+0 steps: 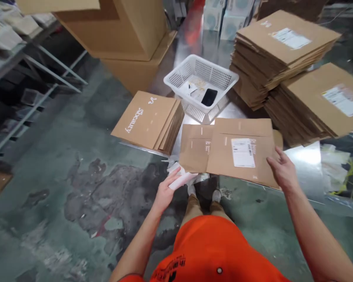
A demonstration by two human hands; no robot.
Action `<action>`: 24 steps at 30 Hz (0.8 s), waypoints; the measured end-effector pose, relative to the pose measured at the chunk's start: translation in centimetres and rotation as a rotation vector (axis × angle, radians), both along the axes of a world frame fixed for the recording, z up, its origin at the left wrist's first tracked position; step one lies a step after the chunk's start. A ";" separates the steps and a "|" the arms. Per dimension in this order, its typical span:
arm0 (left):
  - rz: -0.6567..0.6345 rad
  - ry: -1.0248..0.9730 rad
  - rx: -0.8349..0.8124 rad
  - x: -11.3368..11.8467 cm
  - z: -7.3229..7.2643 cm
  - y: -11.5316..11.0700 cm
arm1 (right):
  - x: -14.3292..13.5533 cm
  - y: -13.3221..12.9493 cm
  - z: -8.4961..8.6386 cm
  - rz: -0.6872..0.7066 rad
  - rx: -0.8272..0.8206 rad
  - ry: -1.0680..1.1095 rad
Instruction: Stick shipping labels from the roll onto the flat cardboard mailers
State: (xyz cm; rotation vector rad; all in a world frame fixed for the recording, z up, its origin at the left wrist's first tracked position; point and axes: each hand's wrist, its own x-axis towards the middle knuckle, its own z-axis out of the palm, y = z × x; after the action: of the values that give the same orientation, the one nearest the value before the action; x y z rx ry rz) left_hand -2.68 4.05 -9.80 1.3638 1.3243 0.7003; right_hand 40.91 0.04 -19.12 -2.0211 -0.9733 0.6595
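My left hand (165, 192) is closed around a white wad of label sheets (181, 178), just off the table's front edge. My right hand (283, 169) grips the right edge of a flattened cardboard box (223, 153), thumb on top and fingers partly hidden. That box bears a white printed label (242, 152) and lies flat at the table's front. Its left side overlaps another flattened cardboard box (191, 150) that shows no label.
A white plastic basket (201, 105) holding a black phone (209, 97) stands behind the boxes. Flattened boxes are piled at left (147, 121) and in tall labelled stacks (282, 43) at right. Large cartons (129, 35) rise at back left. Plastic wrapping (337, 168) lies at right.
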 end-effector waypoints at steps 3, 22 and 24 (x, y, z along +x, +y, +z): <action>0.013 -0.091 -0.020 2.2 3.4 -1.6 | 5.1 -1.4 0.9 -0.008 -0.120 -0.063; 0.403 -0.275 0.065 8.9 5.5 -7.2 | -19.6 -0.2 10.2 0.773 0.094 0.980; 0.323 -0.277 0.030 10.0 4.3 -7.8 | -18.5 0.0 10.6 0.765 0.144 0.765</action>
State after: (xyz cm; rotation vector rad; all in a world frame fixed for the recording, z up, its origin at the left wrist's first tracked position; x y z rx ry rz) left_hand 7.30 -3.78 -5.49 1.0393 1.3245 1.0900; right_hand 22.45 0.03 -8.48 -1.0449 -1.2267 1.5625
